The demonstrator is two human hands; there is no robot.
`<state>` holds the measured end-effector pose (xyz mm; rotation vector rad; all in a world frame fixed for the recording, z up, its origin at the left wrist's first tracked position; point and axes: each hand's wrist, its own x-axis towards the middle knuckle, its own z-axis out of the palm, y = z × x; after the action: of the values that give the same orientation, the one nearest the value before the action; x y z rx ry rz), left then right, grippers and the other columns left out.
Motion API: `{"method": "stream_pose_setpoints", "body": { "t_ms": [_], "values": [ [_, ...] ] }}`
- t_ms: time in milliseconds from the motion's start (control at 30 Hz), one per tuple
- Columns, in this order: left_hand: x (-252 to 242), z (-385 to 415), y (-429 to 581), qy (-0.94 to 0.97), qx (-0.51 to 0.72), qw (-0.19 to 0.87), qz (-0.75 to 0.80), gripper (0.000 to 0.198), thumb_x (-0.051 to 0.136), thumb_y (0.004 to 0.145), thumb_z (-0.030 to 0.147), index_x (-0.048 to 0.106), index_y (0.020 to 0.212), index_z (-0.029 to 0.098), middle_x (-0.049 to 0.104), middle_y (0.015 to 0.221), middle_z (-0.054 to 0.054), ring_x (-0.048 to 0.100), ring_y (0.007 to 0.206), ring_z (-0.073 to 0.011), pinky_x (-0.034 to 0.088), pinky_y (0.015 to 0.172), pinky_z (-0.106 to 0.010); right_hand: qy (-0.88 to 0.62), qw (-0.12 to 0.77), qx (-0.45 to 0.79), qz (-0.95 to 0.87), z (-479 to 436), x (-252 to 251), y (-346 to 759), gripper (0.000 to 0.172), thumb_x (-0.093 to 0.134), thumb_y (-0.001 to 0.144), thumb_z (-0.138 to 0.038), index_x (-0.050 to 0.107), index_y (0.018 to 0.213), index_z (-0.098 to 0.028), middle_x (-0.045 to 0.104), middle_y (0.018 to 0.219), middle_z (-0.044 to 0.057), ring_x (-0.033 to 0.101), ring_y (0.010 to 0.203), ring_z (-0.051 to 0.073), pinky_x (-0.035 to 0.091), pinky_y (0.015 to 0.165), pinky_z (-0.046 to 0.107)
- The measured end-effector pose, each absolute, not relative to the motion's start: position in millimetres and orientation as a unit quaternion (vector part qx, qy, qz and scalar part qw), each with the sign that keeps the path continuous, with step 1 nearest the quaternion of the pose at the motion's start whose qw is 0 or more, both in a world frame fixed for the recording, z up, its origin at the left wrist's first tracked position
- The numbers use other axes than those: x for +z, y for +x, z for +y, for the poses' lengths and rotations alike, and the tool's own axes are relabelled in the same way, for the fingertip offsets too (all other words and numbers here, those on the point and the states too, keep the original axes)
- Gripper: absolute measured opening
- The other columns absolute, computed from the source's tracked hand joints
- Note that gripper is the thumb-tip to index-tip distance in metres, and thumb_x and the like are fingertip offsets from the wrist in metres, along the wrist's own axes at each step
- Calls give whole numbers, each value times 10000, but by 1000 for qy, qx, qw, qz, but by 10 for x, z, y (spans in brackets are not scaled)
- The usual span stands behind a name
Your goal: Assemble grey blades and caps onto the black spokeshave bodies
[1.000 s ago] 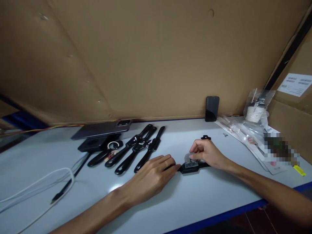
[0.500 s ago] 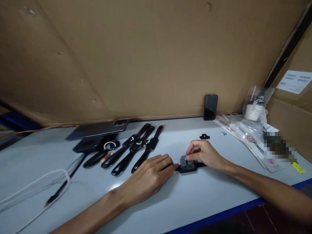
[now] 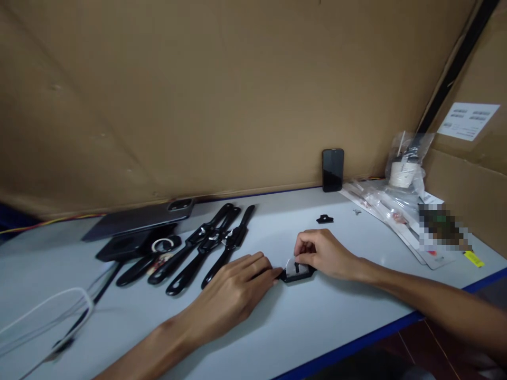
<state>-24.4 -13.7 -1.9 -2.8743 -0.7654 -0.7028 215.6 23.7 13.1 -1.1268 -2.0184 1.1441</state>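
Note:
A black smartwatch (image 3: 296,273) lies flat on the white table (image 3: 277,327) between my hands. My right hand (image 3: 322,252) pinches a thin clear film at the watch face, its fingers closed over it. My left hand (image 3: 233,287) lies flat with fingers stretched out, its fingertips pressing the strap at the watch's left side. Most of that strap is hidden under this hand.
Several black watches (image 3: 206,245) lie in a row to the left, beside a dark phone (image 3: 138,217), a black pad (image 3: 127,244) and white cables (image 3: 43,316). A small phone (image 3: 332,169) leans on the cardboard wall. Plastic bags (image 3: 396,200) sit right. A small black part (image 3: 324,218) lies behind.
My right hand's fingers have curled further over the watch face with the film. The camera has shifted, so everything sits a little more to the left.

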Motion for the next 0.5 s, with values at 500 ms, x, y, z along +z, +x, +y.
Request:
{"method": "stream_pose_setpoints", "body": {
  "t_ms": [500],
  "values": [
    [-161, -106, -298, -930, -257, 11, -263, 289, 416, 1110, 205, 696, 1173, 172, 661, 920, -53, 618, 785, -186, 500, 675, -312, -616, 189, -8, -765, 1001, 499, 3187, 196, 625, 938, -128, 792, 1013, -195, 806, 991, 62, 717, 906, 218, 456, 772, 284]
  ]
}}
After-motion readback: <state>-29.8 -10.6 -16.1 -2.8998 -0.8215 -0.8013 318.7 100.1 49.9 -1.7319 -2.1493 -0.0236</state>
